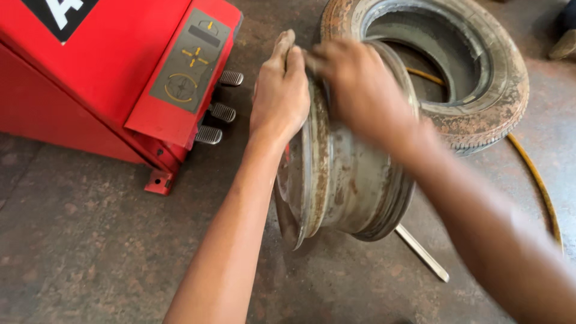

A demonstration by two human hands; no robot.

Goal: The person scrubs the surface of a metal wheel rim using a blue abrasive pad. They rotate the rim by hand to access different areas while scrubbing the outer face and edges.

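A bare steel wheel rim (345,180) is held upright on its edge on the concrete floor (90,252), with a red machine (108,66) and its three pedals (219,111) to the left, a worn tyre (480,102) lying flat just beyond it and a metal bar (423,255) partly hidden under its near right side. The rim's top edge is gripped by the left hand (279,93), fingers together and curled over the flange, and by the right hand (357,87), which is blurred so its fingers cannot be made out clearly. A yellow hose (537,180) is seen running through the tyre's hollow and off right, partly cut off.
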